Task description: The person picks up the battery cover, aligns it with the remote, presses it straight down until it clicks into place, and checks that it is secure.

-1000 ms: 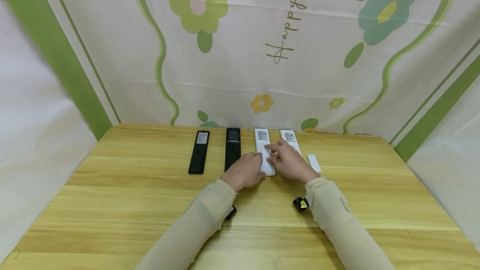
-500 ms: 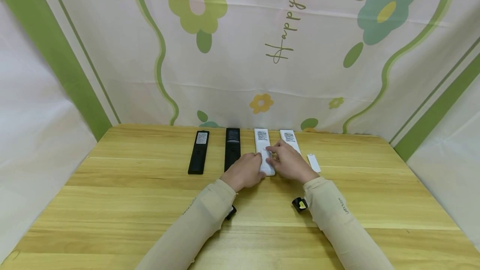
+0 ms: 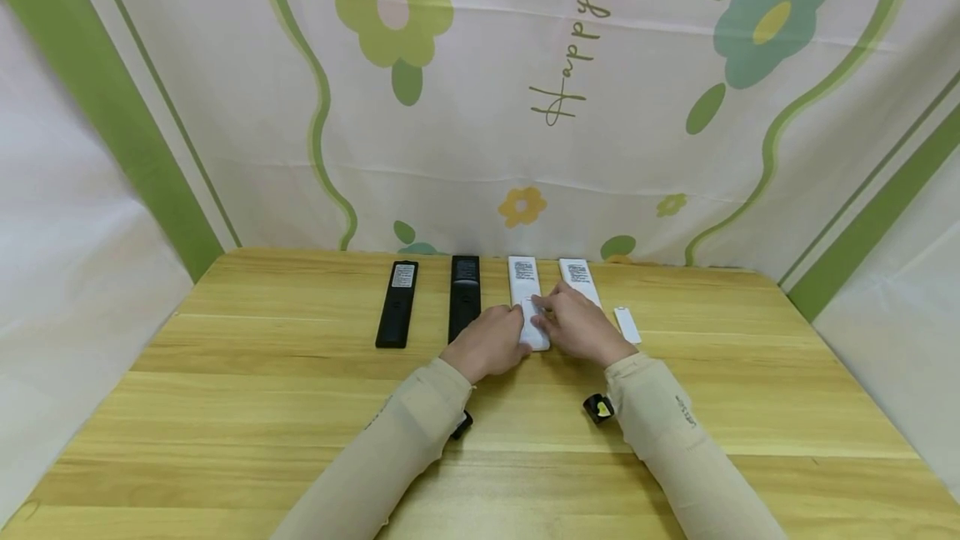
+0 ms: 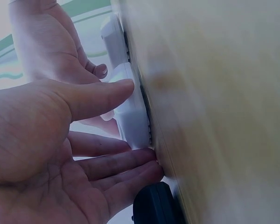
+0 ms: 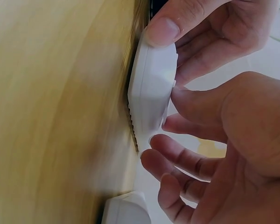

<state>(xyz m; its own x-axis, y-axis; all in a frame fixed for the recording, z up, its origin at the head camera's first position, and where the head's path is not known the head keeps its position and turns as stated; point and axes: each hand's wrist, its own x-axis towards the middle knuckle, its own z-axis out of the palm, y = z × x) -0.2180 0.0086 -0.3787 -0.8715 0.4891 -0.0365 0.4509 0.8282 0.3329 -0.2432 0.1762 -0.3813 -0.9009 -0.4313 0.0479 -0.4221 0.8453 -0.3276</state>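
Note:
A white remote control [image 3: 523, 272] lies back side up near the table's far edge. My left hand [image 3: 491, 344] grips its near part, thumb at the near end and fingers along its left side; the left wrist view shows this thumb on the remote's end. With thumb and index finger, my right hand [image 3: 579, 327] pinches the white battery cover [image 3: 529, 330] on the remote's back. The other right-hand fingers hang loosely curled beside the remote in the right wrist view. The right hand partly hides a second white remote [image 3: 576, 271].
Two black remotes, one at the left [image 3: 396, 307] and one beside my left hand [image 3: 465, 294], lie back side up. A loose white battery cover [image 3: 627, 325] rests at the right on the wooden table [image 3: 247, 407]. A printed cloth [image 3: 450, 148] hangs behind the table.
My right index finger has drawn back slightly toward me over the battery cover and bent a little more. The left hand keeps its hold, and the remotes have stayed where they were.

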